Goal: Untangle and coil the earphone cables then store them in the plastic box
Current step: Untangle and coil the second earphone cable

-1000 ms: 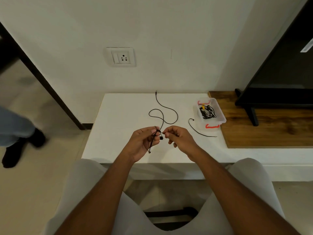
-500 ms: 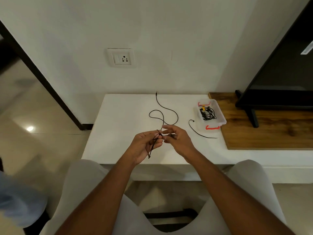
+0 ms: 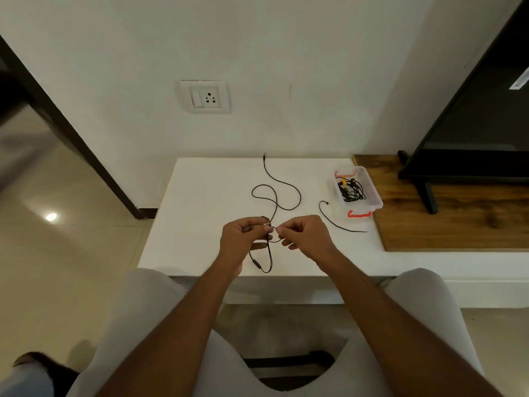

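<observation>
Earphone cable (image 3: 276, 199) is pinched at one small tangle by the left hand (image 3: 243, 239) and the right hand (image 3: 305, 234), held close together over the white bench (image 3: 200, 196), seemingly to work a knot loose, while its slack trails away beside the open plastic box (image 3: 375, 196).

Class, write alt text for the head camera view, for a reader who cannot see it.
The left hand and right hand pinch a black earphone cable over a white table; its far end loops toward the wall. At right, a clear plastic box with red clasps holds tangled cables, a loose cable beside it.
</observation>
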A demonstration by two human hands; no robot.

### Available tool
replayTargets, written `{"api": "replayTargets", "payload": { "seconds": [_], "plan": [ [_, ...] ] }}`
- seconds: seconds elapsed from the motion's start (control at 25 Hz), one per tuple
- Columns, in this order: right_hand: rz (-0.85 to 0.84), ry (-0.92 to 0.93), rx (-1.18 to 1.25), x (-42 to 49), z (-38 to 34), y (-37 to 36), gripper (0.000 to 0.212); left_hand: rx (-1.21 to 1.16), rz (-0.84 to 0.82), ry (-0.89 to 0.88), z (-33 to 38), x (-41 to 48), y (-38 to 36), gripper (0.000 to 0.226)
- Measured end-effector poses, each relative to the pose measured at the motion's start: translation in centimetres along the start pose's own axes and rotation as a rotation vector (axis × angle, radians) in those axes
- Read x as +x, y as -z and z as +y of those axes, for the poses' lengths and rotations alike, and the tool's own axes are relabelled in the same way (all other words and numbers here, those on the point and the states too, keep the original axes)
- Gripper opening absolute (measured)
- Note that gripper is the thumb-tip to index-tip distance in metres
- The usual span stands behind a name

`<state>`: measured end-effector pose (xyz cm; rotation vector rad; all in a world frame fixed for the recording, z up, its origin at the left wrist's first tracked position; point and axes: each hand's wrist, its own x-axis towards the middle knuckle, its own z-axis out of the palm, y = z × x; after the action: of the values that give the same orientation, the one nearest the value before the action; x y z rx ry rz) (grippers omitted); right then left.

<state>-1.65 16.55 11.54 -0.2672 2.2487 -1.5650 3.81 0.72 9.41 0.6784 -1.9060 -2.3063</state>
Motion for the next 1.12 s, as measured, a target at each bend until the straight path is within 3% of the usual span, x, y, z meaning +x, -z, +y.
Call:
{"api": "replayTargets", "payload": {
  "seconds": [0.32,0.48,0.56,0.72,0.84,0.96,1.04,1.12],
  "plan": [
    [-0.247,-0.011,0.277,-0.1,-1.0,1.1,0.017,-0.037,0.126,-0.015,-0.3,0.3,-0.7,0.013],
    [-0.232,0.077,-0.105,0.0,-1.1,1.0,0.017,0.009,0.127,-0.056,-0.6,0.5,-0.6,0.018],
    [-0.212,0.148,-0.184,-0.1,-1.1,0.7,0.021,-0.055,0.075,-0.063,-0.6,0.4,-0.5,0.021],
    [-0.329,0.112,0.063,-0.7,-1.4,1.3,0.021,-0.182,0.065,-0.015,-0.3,0.3,-0.3,0.022],
    [-0.39,0.121,0.457,-0.2,-1.1,2.2,0.014,-0.249,0.078,0.029,-0.2,0.4,-0.2,0.024],
    [-0.209,0.023,0.716,0.3,-0.7,2.5,0.013,-0.322,0.102,0.078,-0.2,0.5,0.0,0.023],
    [0.007,-0.153,0.652,0.9,0.2,2.6,0.017,-0.351,0.097,0.087,-0.2,0.5,0.1,0.023],
    [0.121,-0.337,0.529,1.2,1.3,2.9,0.018,-0.352,0.092,0.084,-0.1,0.4,0.1,0.022]
  ]
}}
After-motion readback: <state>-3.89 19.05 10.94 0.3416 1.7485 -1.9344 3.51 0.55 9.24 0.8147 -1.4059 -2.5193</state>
